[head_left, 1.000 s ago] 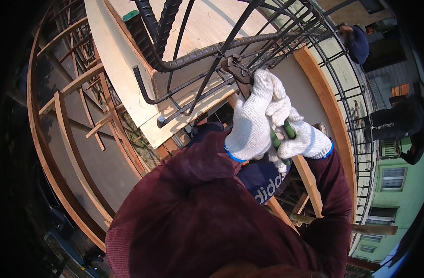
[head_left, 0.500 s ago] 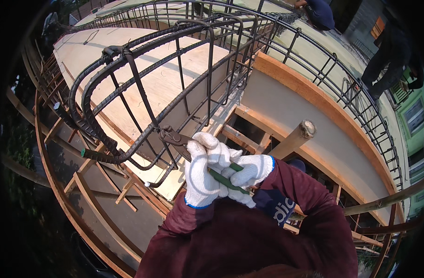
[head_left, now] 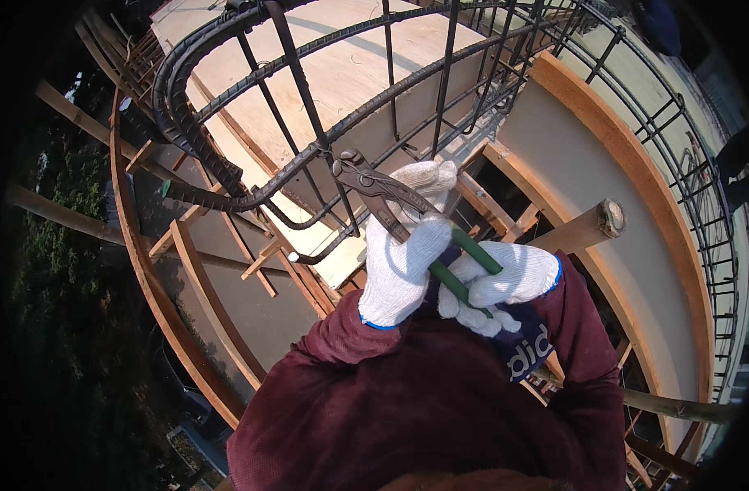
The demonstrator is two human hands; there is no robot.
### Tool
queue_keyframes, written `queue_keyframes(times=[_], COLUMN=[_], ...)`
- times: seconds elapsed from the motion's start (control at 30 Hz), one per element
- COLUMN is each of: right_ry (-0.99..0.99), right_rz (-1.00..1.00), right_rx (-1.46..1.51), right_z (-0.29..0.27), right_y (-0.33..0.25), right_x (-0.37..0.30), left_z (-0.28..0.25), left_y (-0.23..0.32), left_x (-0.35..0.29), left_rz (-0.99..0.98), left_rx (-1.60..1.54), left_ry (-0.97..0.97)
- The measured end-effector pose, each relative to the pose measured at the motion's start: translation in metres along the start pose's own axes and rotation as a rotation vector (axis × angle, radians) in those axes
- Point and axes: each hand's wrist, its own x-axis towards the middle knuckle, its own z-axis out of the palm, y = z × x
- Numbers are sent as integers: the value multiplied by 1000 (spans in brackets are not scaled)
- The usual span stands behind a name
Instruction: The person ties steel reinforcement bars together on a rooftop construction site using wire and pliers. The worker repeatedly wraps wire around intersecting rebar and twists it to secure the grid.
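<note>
Pincers with a dark metal head and green-sleeved handles [head_left: 475, 249] slant across my two white-gloved hands. My left hand [head_left: 399, 258] holds the metal part of the handles, thumb across the front and fingers stretched out behind. Around the green ends curl the fingers of my right hand [head_left: 501, 282]; the handles are somewhat apart. The jaws are beside the crossing of a bent rebar [head_left: 286, 168] and an upright stirrup [head_left: 299, 80]. Whether they touch or grip a tie wire there I cannot make out.
A curved rebar cage runs above pale plywood panels [head_left: 284, 98]. At right stands curved formwork with an orange-brown top edge [head_left: 628, 147] and a round wooden post [head_left: 583, 229]. Timber framing [head_left: 215, 303] lies low on the left. Openings show between the beams. Part of another person appears top right.
The view has shifted, so the cage sits higher and further right. The pincers' head now shows more fully, my left fingers have straightened behind it, and the green handles look wider apart.
</note>
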Motion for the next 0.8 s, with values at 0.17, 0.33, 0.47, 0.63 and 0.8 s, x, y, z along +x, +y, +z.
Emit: queue_keyframes(times=[0.17, 0.33, 0.47, 0.63, 0.8], right_ry=[-293, 279, 239, 337, 264], right_rz=[-132, -251, -389, -685, -667], right_rx=[176, -9, 409, 698, 668], right_z=[-11, 27, 32, 38, 31], right_y=[49, 63, 91, 136, 169], right_x=[22, -3, -11, 0, -10], left_z=[-9, -7, 1, 1, -8], left_y=[2, -31, -60, -91, -98], left_x=[-3, 6, 11, 13, -4], left_rz=[-211, -308, -469, -464, -658], left_rx=[-427, -317, -473, -2, -509], left_ry=[-278, -314, -362, -243, -264])
